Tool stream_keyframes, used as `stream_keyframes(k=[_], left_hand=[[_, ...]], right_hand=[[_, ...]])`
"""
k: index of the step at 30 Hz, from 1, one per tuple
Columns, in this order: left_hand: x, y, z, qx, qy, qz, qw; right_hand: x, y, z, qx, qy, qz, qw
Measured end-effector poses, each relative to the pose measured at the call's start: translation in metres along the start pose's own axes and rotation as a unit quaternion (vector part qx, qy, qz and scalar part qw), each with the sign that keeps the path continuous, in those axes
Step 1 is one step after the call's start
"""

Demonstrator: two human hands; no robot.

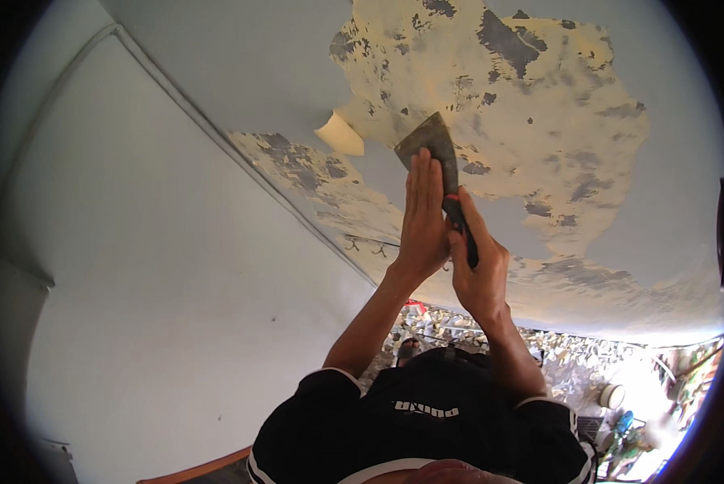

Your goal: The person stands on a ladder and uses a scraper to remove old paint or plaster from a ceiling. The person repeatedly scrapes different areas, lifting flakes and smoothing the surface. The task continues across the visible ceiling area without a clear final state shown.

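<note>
Scraper (431,148) is pressed blade-up against the ceiling (217,73), right at the edge of a big bare patch (531,105) where the paint's already off. Right hand (477,266) has a clenched grip on the handle, left hand (423,218) lies flat along the blade, grip released. A loose flake (342,135) hangs beside it, and plenty of grey paint is left.
</note>
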State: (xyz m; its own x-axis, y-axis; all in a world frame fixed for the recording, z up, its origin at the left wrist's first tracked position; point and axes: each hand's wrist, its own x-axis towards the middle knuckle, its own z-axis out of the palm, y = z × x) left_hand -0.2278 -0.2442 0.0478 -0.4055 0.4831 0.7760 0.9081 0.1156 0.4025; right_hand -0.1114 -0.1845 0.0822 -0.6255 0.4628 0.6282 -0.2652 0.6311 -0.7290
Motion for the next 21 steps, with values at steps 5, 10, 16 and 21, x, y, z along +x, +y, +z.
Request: stream_keyframes(k=[5, 10, 16, 21], left_hand=[[0.014, -0.053, -0.032, -0.071, 0.07, -0.07, 0.993], [0.035, -0.099, -0.103, -0.096, 0.098, -0.122, 0.983], [-0.003, -0.071, -0.078, 0.074, 0.008, 0.01, 0.997], [0.013, -0.043, -0.041, 0.048, -0.006, 0.048, 0.998]], right_hand=[[0.032, -0.012, 0.059, 0.032, -0.05, 0.007, 0.998], [0.094, -0.048, 0.129, 0.048, -0.126, -0.055, 0.989], [0.018, -0.006, 0.094, 0.154, -0.026, -0.024, 0.987], [0.013, 0.003, 0.061, 0.099, 0.032, -0.019, 0.994]])
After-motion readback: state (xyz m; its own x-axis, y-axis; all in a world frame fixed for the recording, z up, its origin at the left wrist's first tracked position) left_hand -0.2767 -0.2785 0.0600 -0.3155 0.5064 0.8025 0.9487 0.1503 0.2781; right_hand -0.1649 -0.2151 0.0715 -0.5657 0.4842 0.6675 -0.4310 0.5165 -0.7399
